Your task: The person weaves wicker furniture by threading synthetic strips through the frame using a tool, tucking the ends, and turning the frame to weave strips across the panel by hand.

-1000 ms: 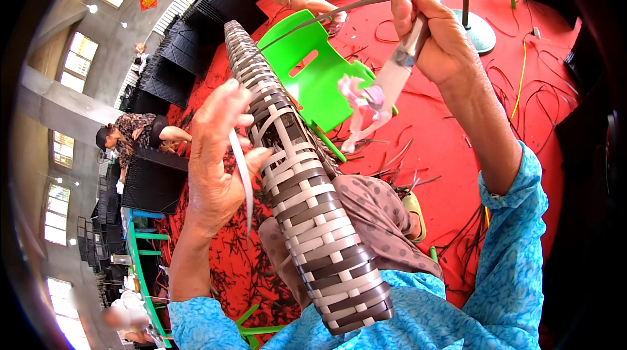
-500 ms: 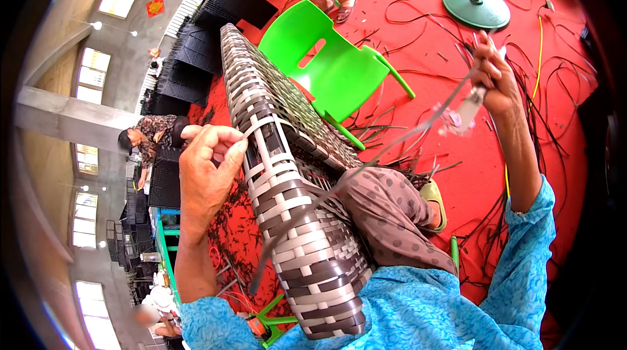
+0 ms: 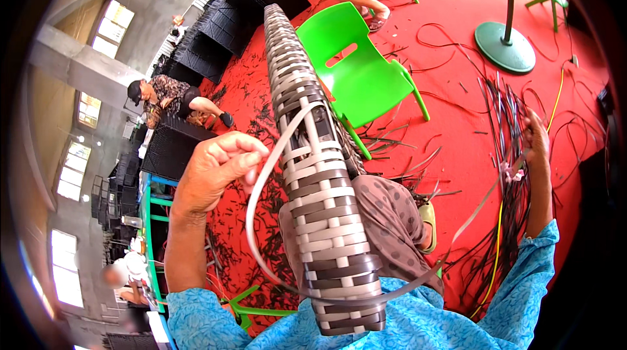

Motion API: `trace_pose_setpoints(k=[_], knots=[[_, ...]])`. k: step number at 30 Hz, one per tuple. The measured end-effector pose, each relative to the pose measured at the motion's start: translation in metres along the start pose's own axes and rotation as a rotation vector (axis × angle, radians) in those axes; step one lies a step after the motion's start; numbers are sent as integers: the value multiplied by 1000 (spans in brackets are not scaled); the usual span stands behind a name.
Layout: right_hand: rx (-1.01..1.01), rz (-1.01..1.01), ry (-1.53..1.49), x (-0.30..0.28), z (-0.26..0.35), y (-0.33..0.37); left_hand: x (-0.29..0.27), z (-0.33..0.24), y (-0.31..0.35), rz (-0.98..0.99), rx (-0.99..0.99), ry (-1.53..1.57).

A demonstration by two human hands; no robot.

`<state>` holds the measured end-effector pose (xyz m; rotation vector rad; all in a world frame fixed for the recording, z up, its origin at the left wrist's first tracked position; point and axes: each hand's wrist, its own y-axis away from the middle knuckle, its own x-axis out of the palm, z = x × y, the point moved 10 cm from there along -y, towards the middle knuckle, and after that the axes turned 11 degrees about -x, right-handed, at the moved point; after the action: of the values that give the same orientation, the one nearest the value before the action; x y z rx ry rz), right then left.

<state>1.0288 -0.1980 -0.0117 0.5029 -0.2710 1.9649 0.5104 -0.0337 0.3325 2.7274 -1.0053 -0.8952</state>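
A long woven panel of grey and brown flat plastic strips [image 3: 333, 219] stands on edge across my lap, with a dark frame bar showing through a gap in its top edge. From that gap a loose grey plastic strip [image 3: 253, 219] loops down on the left, passes under the near end and rises to my right hand. My left hand [image 3: 219, 170] is left of the panel, fingers pinched together where the strip runs past the fingertips. Far out on the right, my right hand [image 3: 537, 141] is closed on the strip's other end. A small pinkish-white object [image 3: 513, 172], unclear in kind, hangs beside it.
A green plastic chair [image 3: 359, 69] stands beyond the panel. Dark strips [image 3: 506, 232] and a yellow cord [image 3: 498, 252] lie on the red floor. A round green stand base [image 3: 504, 47] is at the far right. A co-worker [image 3: 171, 98] sits at the left.
My right hand has moved down and outward, and the strip now hangs in a wide loop. My left hand has shifted slightly away from the gap. The view has turned a little.
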Motion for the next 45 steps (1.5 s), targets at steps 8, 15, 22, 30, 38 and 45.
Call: trace_pose_setpoints(k=[8,15,22,30,38,45], knots=[[-171,1019,367,334,138,202,-18,24,-6,-98,157,68],[-502,1323,636,440,147,298,-27,50,3,-170,292,134],[-426,1418,828,456,127,318,-35,37,47,-358,642,-169],[-333,1398,875,461,119,333,-57,74,45,-406,583,36],[-255,1349,884,455,112,340,-61,78,30,-393,547,-14],[-180,1326,861,454,96,335,-64,77,26,-430,572,8]])
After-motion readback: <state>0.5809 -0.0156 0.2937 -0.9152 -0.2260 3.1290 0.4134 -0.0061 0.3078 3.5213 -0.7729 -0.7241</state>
